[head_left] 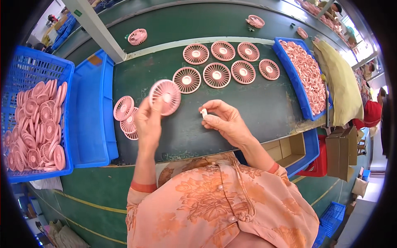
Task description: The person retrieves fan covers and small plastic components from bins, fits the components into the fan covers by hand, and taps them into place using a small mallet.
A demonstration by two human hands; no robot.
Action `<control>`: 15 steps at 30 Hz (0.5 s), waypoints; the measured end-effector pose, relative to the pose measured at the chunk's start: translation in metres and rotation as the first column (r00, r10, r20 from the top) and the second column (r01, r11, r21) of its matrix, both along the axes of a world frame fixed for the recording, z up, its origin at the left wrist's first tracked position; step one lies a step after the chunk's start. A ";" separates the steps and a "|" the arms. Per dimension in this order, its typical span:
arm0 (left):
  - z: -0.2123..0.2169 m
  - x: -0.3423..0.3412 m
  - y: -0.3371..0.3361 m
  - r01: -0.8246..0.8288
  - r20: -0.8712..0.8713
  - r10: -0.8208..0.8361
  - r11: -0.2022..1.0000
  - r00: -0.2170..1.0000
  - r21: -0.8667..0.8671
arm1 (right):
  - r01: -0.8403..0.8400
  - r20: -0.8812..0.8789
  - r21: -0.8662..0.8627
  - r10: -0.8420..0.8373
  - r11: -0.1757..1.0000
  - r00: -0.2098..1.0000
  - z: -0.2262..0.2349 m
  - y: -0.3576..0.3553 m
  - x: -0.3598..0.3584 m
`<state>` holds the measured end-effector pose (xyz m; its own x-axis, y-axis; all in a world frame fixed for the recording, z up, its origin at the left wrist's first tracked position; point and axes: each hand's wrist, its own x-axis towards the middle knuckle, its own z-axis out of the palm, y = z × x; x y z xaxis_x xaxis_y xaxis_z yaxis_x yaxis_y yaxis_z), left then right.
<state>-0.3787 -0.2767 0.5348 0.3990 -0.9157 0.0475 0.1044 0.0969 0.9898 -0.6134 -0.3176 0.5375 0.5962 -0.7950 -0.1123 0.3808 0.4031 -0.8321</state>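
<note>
Over the left part of the green worktable point(182, 136), my left hand point(148, 124) grips a pink round fan grille point(168, 96), raised, tilted and slightly blurred. My right hand point(227, 120) is closed in a pinch on a small white plastic piece point(204, 113), held above the table to the right of that grille. Beyond my hands, several pink grilles with radial spokes lie flat in two rows, among them a near-row grille point(217, 75). A few more overlap beside my left wrist, the top one point(123, 108) resting at the table's left side.
At far left stands a blue basket point(39, 62) heaped with pink grilles; a shallow blue tray point(89, 115) adjoins it. A blue tray point(292, 84) of small pink parts sits right, beside a pale sack point(339, 82). A green conveyor point(190, 27) carries pink pieces behind a metal post point(97, 29).
</note>
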 end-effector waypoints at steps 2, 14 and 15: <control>0.003 -0.022 0.010 0.104 -0.296 -0.084 0.993 0.952 0.054 | 0.014 -0.021 -0.017 -0.014 1.000 1.000 -0.002 0.001 0.001; -0.006 -0.055 0.022 0.238 -0.507 -0.170 0.969 0.845 0.071 | 0.063 -0.299 -0.743 -0.415 0.666 0.859 0.013 0.012 0.024; -0.005 -0.057 0.021 0.232 -0.502 -0.162 0.969 0.850 0.080 | 0.078 -0.281 -0.779 -0.459 0.622 0.843 0.011 0.012 0.026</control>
<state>-0.4359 -0.2554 0.5300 0.1487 -0.9612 -0.2323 0.5800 -0.1055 0.8077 -0.5873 -0.3056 0.5481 0.3801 -0.8392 0.3890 -0.0910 -0.4524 -0.8871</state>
